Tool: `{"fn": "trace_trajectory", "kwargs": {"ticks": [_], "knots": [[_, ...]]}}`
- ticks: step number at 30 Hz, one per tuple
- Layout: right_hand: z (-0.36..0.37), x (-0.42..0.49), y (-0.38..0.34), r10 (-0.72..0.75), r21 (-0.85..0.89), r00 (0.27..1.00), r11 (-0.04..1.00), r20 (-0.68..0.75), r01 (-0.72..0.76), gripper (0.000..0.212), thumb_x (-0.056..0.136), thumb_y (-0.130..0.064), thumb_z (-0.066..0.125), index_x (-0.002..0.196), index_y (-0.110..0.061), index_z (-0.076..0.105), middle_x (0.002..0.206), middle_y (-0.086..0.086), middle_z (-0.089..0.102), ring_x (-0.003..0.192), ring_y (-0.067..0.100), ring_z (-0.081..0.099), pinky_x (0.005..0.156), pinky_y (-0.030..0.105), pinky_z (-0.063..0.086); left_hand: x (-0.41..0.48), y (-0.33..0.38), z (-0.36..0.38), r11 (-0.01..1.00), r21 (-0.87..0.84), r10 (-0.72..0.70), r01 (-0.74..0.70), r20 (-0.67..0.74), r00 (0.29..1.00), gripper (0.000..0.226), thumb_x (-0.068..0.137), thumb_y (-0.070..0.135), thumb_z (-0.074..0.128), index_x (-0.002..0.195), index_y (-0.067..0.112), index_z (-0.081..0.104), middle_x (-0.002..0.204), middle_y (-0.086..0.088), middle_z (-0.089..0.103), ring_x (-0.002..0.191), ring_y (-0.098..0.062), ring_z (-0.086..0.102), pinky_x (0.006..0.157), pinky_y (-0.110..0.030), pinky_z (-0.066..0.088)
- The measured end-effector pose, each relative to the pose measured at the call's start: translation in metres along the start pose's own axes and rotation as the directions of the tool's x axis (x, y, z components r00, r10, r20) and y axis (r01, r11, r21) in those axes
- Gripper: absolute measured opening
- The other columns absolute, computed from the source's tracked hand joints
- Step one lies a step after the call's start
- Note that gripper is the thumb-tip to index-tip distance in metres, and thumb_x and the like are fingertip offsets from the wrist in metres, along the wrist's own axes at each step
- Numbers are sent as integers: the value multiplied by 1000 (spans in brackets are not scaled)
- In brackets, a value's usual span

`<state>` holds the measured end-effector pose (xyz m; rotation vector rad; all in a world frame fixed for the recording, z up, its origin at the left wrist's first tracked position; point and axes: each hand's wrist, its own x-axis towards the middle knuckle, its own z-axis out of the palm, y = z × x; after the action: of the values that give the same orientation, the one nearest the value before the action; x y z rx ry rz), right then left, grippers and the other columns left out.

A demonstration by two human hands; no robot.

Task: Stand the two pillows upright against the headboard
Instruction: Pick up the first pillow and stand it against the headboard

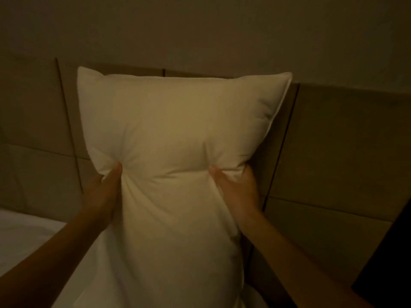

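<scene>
The padded headboard (333,141) spans the far edge of the bed (24,232). One white pillow (173,130) stands on end in front of it, its top corners level with the headboard's upper edge. The left hand (103,192) and right hand (238,190) pinch its sides at mid-height, fingers (115,172) closed into the fabric.
</scene>
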<state>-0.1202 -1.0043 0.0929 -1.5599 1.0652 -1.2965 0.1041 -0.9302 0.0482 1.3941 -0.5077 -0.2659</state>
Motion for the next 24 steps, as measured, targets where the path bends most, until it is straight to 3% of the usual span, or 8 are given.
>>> {"fn": "trace_trajectory", "kwargs": {"ticks": [3, 8, 11, 12, 14, 18, 22, 24], "knots": [[2, 5, -13, -144, -52, 988, 989, -51, 141, 21, 84, -24, 59, 70, -9, 61, 78, 13, 60, 73, 21, 56, 73, 37, 45, 2, 18, 4, 987, 140, 96, -82, -99, 990, 37, 93, 35, 45, 74, 4, 54, 76, -15, 51, 85, -22, 48, 62, -23, 27], [-8, 1, -24, -297, -81, 939, 954, -172, 287, 52, 89, -9, 52, 44, -22, 28, 56, -3, 31, 48, 5, 37, 50, 23, 27, 6, 32, 2, 966, 152, 228, -209, -120, 966, 40, 93, 32, 45, 67, 3, 55, 79, -20, 52, 78, -22, 48, 71, -29, 33], [-15, 1, -12, -278, -276, 936, 937, -218, 214, 35, 89, -15, 51, 55, -14, 47, 78, 13, 49, 75, 24, 49, 74, 34, 36, 3, 28, -2, 938, 239, 271, -253, -45, 962, 45, 93, 34, 45, 73, -4, 58, 73, -19, 53, 68, -20, 47, 62, -27, 40], [-15, 0, -9, -228, -358, 947, 924, -227, 136, 19, 88, -15, 51, 75, -4, 58, 99, 20, 52, 93, 31, 52, 86, 38, 38, -1, 26, -3, 938, 257, 235, -231, 17, 972, 41, 93, 34, 45, 73, 1, 58, 71, -12, 52, 63, -16, 45, 56, -21, 39], [-13, -6, -8, -215, -540, 949, 840, -232, 59, 45, 85, -14, 49, 128, -2, 43, 137, 23, 39, 126, 39, 37, 106, 44, 31, -5, 16, -4, 962, 223, 130, -156, 130, 983, 40, 91, 41, 47, 89, 3, 61, 90, -8, 60, 74, -13, 54, 65, -18, 45], [7, -19, -26, -648, -756, 728, 357, 223, 549, 73, 79, -35, 47, 145, -20, 19, 155, 20, 18, 142, 41, 13, 113, 57, 11, -9, 7, -14, 963, 232, 83, -133, 214, 973, 67, 85, 53, 48, 141, 17, 38, 148, -8, 40, 131, -22, 42, 109, -34, 33], [41, -15, -15, -511, -546, 384, -214, 769, 810, 72, 76, -61, 37, 140, -27, 33, 154, 15, 25, 140, 41, 10, 106, 66, -1, -25, 1, -15, 971, 114, 172, -212, 287, 942, 78, 83, 50, 55, 148, 29, 16, 152, 6, 31, 133, -10, 35, 107, -27, 30], [40, 8, -13, -443, -498, 331, -343, 833, 796, 74, 75, -66, 34, 139, -28, 35, 153, 11, 28, 141, 44, 14, 104, 64, -5, -26, -5, -16, 966, 123, 182, -226, 294, 938, 95, 73, 57, 58, 149, 30, 8, 156, 6, 25, 138, -11, 31, 112, -29, 27]]}}
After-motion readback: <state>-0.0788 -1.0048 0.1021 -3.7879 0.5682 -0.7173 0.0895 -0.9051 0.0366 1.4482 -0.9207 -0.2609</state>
